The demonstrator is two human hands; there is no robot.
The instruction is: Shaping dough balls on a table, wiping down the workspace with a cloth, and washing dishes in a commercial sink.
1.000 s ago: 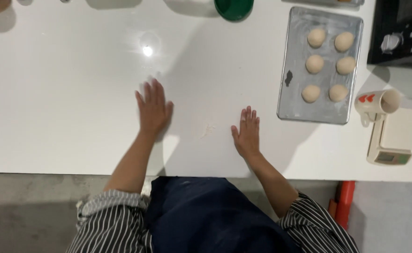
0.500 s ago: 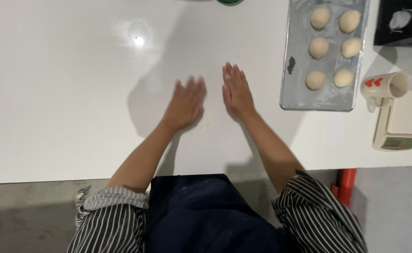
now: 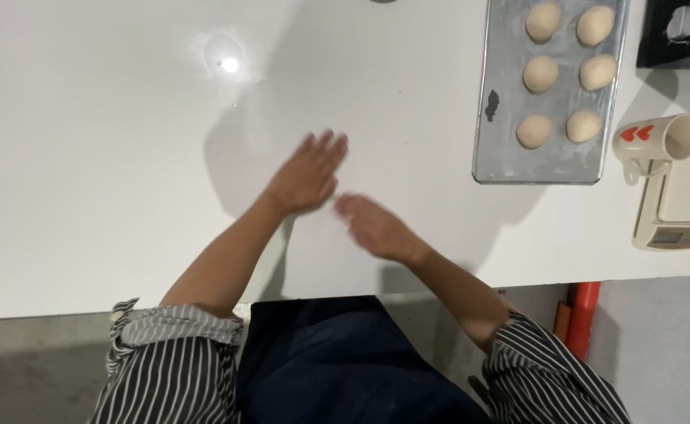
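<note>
My left hand (image 3: pixel 307 173) lies flat on the white table (image 3: pixel 109 157) near its middle, fingers spread and pointing up and to the right. My right hand (image 3: pixel 376 226) is just below and to the right of it, palm down, fingers pointing left, blurred by motion. Neither hand holds anything. The two hands are close together, almost touching at the fingertips. A metal baking tray (image 3: pixel 510 149) with several pale dough balls (image 3: pixel 541 74) lies to the upper right, well away from both hands.
A white cup with red marks (image 3: pixel 659 140) lies on its side on a small cream kitchen scale (image 3: pixel 675 212) at the right edge. A black appliance (image 3: pixel 682 31) stands at the top right corner. An orange object (image 3: pixel 582 310) stands below the table edge.
Both hands slid over the tabletop: first from apart to side by side, then the right hand swept down and left under the left hand. The camera view shifted slightly.
</note>
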